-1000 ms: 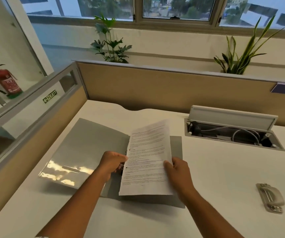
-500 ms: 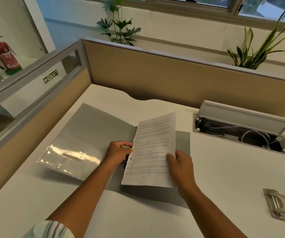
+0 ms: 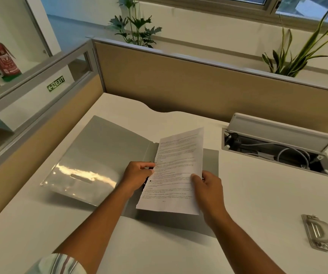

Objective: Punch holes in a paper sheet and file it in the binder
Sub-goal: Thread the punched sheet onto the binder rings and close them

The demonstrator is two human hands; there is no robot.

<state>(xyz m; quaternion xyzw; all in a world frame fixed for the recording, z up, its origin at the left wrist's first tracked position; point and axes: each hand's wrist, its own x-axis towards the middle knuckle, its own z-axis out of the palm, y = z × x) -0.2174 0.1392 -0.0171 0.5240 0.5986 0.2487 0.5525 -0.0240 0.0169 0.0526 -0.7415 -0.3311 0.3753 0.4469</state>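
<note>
A grey binder (image 3: 103, 155) lies open on the white desk, its left cover shiny with a clear pocket. A printed paper sheet (image 3: 177, 171) is held tilted over the binder's right half, its punched left edge at the spine. My left hand (image 3: 137, 175) pinches that left edge near the binder's ring mechanism, which is mostly hidden behind the hand and the sheet. My right hand (image 3: 208, 184) grips the sheet's right edge, thumb on top. The grey hole punch (image 3: 319, 232) lies alone on the desk at the right.
An open cable tray (image 3: 277, 153) with a raised lid and wires sits in the desk at the back right. Tan partition panels (image 3: 179, 82) wall the desk at the back and left. Plants stand behind the partition.
The camera has tilted down and moved closer. Both hands still hold the sheet over the binder; the sheet's left edge has stayed at the spine.
</note>
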